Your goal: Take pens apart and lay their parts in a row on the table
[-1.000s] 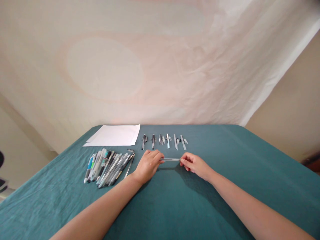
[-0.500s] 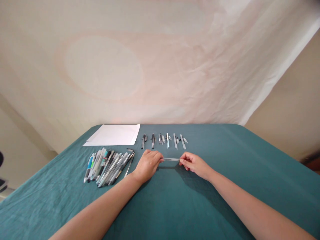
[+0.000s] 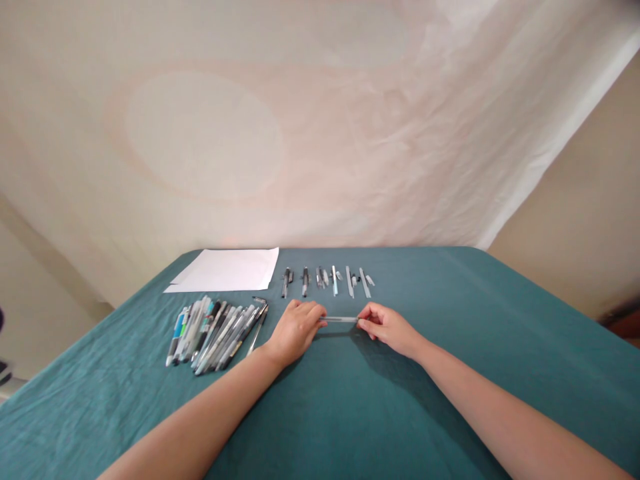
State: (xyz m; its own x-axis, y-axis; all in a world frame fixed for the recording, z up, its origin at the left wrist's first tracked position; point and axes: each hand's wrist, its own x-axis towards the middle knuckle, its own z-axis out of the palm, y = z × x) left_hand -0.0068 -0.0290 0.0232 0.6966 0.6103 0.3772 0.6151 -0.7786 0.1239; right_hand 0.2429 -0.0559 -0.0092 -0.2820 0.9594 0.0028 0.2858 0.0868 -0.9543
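Head view: both my hands are on one slim translucent pen [image 3: 341,320], ends taken, middle bare. Long axis runs left-right across the table, close to level, and more or less in line with the gap between my hands. That's the relation to watch: a pull or push along the axis stays straight only if both grips keep that line.

Left hand [image 3: 296,331]: fingers curled over the left end, back of the hand up, so the exact finger contact is hidden. Right hand [image 3: 387,325]: thumb and forefinger pinched on the right tip, other fingers tucked. Neither hand is nearer; both touch it. From my left grip the pen runs out to the right; from my right grip it runs out to the left. Shadow shows on the green tablecloth [image 3: 340,413] just my side of it, so I judge it's held slightly clear of the cloth. Can't tell if there's a refill inside.

Around it: pen pile [image 3: 220,337] left of my left hand; row of pen parts [image 3: 335,281] beyond the pen, pieces lying roughly lengthwise away from me; white paper sheets [image 3: 225,270] at far left, behind the pile.
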